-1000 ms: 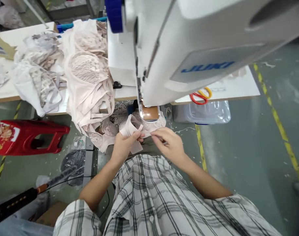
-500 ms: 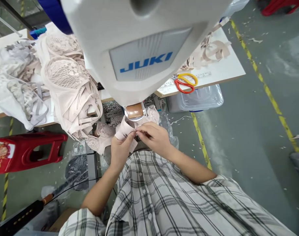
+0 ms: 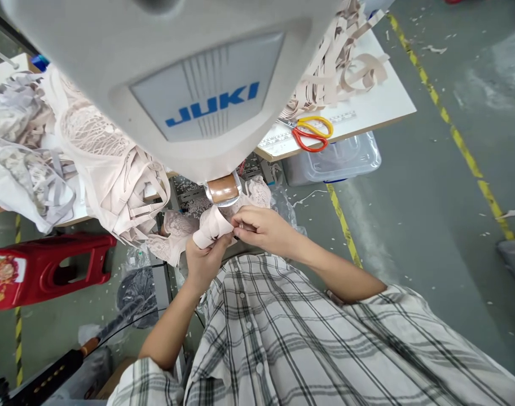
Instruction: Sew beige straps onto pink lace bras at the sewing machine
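Note:
My left hand (image 3: pixel 204 259) is closed around a folded pale pink strap (image 3: pixel 212 226) of a lace bra piece (image 3: pixel 257 194), just below the sewing machine's head. My right hand (image 3: pixel 261 228) pinches the same strap from the right, fingers pressed together against the left thumb. Both hands sit directly under the brown needle-end plate (image 3: pixel 222 189) of the white JUKI sewing machine (image 3: pixel 189 96), which fills the upper view and hides the needle area.
A pile of pink lace bras (image 3: pixel 113 163) and grey lace pieces (image 3: pixel 24 146) hangs off the table at left. Red-and-yellow scissors (image 3: pixel 310 132) lie on the white table (image 3: pixel 379 104) beside loose straps (image 3: pixel 342 62). A clear plastic bin (image 3: pixel 337 163) and a red stool (image 3: pixel 41 268) stand on the floor.
My hands have drawn together on the strap and risen closer under the machine head. The view has swung, so the machine covers more of the table.

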The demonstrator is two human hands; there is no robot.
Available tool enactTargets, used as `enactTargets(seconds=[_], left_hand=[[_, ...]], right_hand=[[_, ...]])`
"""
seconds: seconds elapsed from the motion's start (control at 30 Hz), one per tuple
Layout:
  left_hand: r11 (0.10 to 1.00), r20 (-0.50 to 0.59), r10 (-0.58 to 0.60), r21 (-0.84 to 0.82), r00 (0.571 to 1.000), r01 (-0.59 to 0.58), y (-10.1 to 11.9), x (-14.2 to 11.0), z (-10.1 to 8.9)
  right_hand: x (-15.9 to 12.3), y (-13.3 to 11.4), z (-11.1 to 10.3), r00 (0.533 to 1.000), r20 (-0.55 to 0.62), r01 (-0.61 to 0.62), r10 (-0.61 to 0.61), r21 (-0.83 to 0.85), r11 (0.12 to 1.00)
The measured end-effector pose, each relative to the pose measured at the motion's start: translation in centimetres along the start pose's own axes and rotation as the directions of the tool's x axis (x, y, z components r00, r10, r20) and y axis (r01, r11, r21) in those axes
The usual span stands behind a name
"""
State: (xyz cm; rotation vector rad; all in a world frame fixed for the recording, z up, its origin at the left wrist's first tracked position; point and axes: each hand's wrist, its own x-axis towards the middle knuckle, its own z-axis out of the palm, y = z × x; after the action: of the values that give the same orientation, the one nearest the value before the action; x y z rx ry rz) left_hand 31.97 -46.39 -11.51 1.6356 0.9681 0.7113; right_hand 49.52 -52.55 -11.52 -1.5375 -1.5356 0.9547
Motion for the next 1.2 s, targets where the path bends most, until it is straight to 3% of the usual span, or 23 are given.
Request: enactTargets(seconds=[0.1, 0.23, 0.4, 0.53, 0.7, 0.9, 1.07, 1.2], left_hand=[[0.997, 0.039, -0.069, -0.032, 0.997, 0.07, -0.2, 0.1, 0.3], [0.978, 0.182, -0.154, -0.114, 0.971, 0.177, -0.1, 0.2, 0.7], [0.99, 0.108, -0.141, 0.01, 0.984, 0.14, 0.3, 0.5, 0.3], [0.985, 0.216, -0.173, 0.053, 0.961, 0.165, 0.6, 1.2, -0.6], [0.98, 0.299, -0.193, 0.018, 0.934, 0.197, 0.7, 1.9, -1.0], [0.985, 0.309, -0.174, 0.063, 0.935, 0.162, 1.4, 1.5, -0.5], [0.987, 0.292, -0.11, 0.143, 0.95, 0.07, 2.8, 1.3, 0.0], [0.978, 0.297, -0.125, 0.198, 0.947, 0.066, 3.3, 1.5, 0.3]], right_hand=[[-0.2, 0.3, 0.2, 1.0, 0.018, -0.01, 0.01, -0.028, 1.0], [-0.4, 1.0, 0.8, 0.995, -0.039, -0.095, 0.096, 0.048, 0.994], [-0.7, 1.3, 0.4, 0.984, -0.052, -0.157, 0.168, 0.171, 0.973], [-1.3, 1.3, -0.9, 0.965, -0.079, -0.224, 0.25, 0.244, 0.944], [-1.8, 0.8, -2.1, 0.974, -0.132, -0.175, 0.186, 0.09, 0.98], [-1.7, 0.4, -2.6, 0.992, -0.078, -0.099, 0.097, -0.019, 0.995], [-1.5, 0.1, -2.7, 0.995, -0.049, -0.09, 0.088, -0.058, 0.994], [-1.4, -0.1, -3.0, 0.997, -0.027, -0.077, 0.076, -0.023, 0.997]])
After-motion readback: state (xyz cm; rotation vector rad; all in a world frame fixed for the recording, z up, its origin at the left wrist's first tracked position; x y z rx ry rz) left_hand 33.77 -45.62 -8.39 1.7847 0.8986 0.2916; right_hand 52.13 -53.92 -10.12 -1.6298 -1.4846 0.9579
